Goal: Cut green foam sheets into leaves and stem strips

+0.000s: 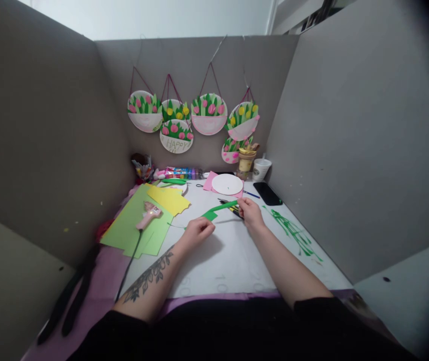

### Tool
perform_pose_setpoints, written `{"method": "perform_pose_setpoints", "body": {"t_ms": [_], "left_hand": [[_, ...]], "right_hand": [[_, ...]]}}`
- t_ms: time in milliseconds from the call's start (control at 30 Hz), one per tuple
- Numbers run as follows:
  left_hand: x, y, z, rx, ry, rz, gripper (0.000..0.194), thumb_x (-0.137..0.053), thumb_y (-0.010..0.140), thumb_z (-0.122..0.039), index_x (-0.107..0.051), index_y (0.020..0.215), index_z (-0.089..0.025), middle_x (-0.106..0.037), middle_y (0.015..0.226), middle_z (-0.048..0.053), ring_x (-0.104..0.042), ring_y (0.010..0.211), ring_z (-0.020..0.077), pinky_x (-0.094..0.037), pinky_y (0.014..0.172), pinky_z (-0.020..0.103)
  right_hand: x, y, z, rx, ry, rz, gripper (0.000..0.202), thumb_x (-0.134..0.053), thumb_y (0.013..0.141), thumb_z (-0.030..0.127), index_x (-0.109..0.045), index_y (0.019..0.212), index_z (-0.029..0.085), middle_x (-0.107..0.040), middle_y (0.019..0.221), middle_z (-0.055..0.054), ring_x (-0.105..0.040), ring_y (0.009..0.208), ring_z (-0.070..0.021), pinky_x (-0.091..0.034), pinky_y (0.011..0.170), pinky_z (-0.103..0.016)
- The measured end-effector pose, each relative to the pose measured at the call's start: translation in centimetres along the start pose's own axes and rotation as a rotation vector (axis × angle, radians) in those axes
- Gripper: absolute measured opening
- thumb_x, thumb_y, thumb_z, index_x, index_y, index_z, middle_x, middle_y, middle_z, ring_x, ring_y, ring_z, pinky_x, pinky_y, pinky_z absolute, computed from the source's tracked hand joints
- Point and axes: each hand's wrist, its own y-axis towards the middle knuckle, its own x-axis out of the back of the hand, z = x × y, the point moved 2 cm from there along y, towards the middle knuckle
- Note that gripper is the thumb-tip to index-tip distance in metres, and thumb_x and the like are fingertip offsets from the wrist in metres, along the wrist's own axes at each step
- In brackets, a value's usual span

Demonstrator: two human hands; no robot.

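Observation:
My right hand pinches the end of a narrow green paper strip above the white table. The strip slants down leftward to a wider green piece beside my left hand. My left hand is closed, its fingers curled against the lower edge of that green paper. Behind my right hand lie dark pens or tools, partly covered by it.
A pink glue gun rests on light green sheets, beside yellow paper. White plate, phone, cup and green scraps lie around. Decorated plates hang on the back panel.

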Motion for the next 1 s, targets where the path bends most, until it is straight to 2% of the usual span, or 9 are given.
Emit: {"method": "perform_pose_setpoints", "body": {"t_ms": [67, 167, 300, 467, 633, 767, 867, 933, 1000], "left_hand": [[-0.1, 0.0, 0.0, 0.011, -0.004, 0.010, 0.024, -0.054, 0.083, -0.031, -0.060, 0.064, -0.017, -0.059, 0.066, 0.001, -0.053, 0.064, 0.0120, -0.042, 0.064, 0.024], [-0.2, 0.1, -0.1, 0.060, -0.021, 0.028, 0.025, -0.056, 0.081, -0.035, -0.063, 0.066, -0.017, -0.061, 0.068, 0.002, -0.054, 0.066, 0.0129, -0.042, 0.064, 0.024], [-0.4, 0.3, 0.6, 0.261, -0.165, 0.011, 0.031, -0.056, 0.081, -0.044, -0.069, 0.080, -0.016, -0.062, 0.070, 0.002, -0.053, 0.063, 0.0127, -0.041, 0.060, 0.024], [-0.2, 0.8, 2.8, 0.485, -0.638, -0.138, 0.054, -0.054, 0.079, -0.061, -0.066, 0.098, -0.012, -0.060, 0.075, 0.004, -0.046, 0.055, 0.0085, -0.035, 0.050, 0.022], [0.1, 1.1, 3.8, 0.522, -0.826, -0.263, 0.045, -0.065, 0.071, -0.058, -0.057, 0.074, -0.014, -0.052, 0.063, 0.000, -0.042, 0.051, 0.0066, -0.030, 0.045, 0.020], [0.6, 1.2, 4.1, 0.501, -0.745, -0.373, 0.040, -0.067, 0.069, -0.049, -0.042, 0.060, -0.019, -0.039, 0.052, -0.006, -0.033, 0.045, 0.0059, -0.025, 0.043, 0.021], [1.5, 1.0, 3.8, 0.455, -0.505, -0.481, 0.038, -0.061, 0.075, -0.047, -0.039, 0.058, -0.020, -0.035, 0.051, -0.007, -0.032, 0.047, 0.0073, -0.026, 0.045, 0.022], [2.1, 0.8, 3.1, 0.346, -0.260, -0.527, 0.038, -0.059, 0.078, -0.045, -0.040, 0.057, -0.019, -0.036, 0.053, -0.005, -0.036, 0.052, 0.0092, -0.030, 0.050, 0.024], [2.3, 0.6, 2.2, 0.184, -0.054, -0.503, 0.037, -0.059, 0.080, -0.042, -0.044, 0.055, -0.019, -0.041, 0.057, -0.003, -0.041, 0.059, 0.0111, -0.035, 0.057, 0.025]], "right_hand": [[-0.1, -0.2, 0.2, 0.030, 0.021, -0.031, 0.037, -0.067, 0.067, 0.054, -0.056, 0.069, 0.019, -0.044, 0.044, 0.007, -0.034, 0.038, -0.0080, -0.025, 0.039, -0.023], [-0.6, -0.9, 0.5, 0.068, 0.019, 0.032, 0.039, -0.067, 0.070, 0.054, -0.065, 0.082, 0.017, -0.058, 0.053, 0.002, -0.049, 0.045, -0.0112, -0.035, 0.043, -0.023], [-1.5, -2.5, 1.0, 0.169, -0.058, 0.141, 0.036, -0.065, 0.076, 0.048, -0.070, 0.095, 0.017, -0.072, 0.075, -0.007, -0.066, 0.063, -0.0181, -0.047, 0.055, -0.028], [-2.3, -5.0, 2.1, 0.539, -0.360, 0.263, 0.023, -0.062, 0.082, 0.035, -0.073, 0.098, 0.023, -0.074, 0.096, -0.008, -0.069, 0.086, -0.0234, -0.053, 0.082, -0.039], [-3.4, -6.9, 2.8, 0.844, -0.479, 0.504, 0.023, -0.057, 0.086, 0.023, -0.073, 0.102, 0.026, -0.074, 0.099, -0.006, -0.069, 0.091, -0.0202, -0.054, 0.084, -0.035], [-3.9, -7.3, 2.8, 0.885, -0.547, 0.581, 0.028, -0.052, 0.087, 0.021, -0.070, 0.108, 0.027, -0.073, 0.103, -0.005, -0.067, 0.097, -0.0193, -0.053, 0.087, -0.035], [-4.0, -6.9, 2.7, 0.870, -0.508, 0.464, 0.032, -0.047, 0.089, 0.020, -0.066, 0.114, 0.025, -0.071, 0.108, -0.008, -0.065, 0.099, -0.0199, -0.051, 0.089, -0.037], [-4.0, -6.5, 2.4, 0.807, -0.475, 0.375, 0.032, -0.046, 0.089, 0.021, -0.066, 0.115, 0.023, -0.069, 0.105, -0.010, -0.064, 0.095, -0.0208, -0.051, 0.085, -0.037], [-4.4, -6.4, 2.0, 0.672, -0.458, 0.343, 0.031, -0.051, 0.088, 0.027, -0.066, 0.114, 0.021, -0.068, 0.095, -0.009, -0.063, 0.084, -0.0202, -0.052, 0.076, -0.035]]}}
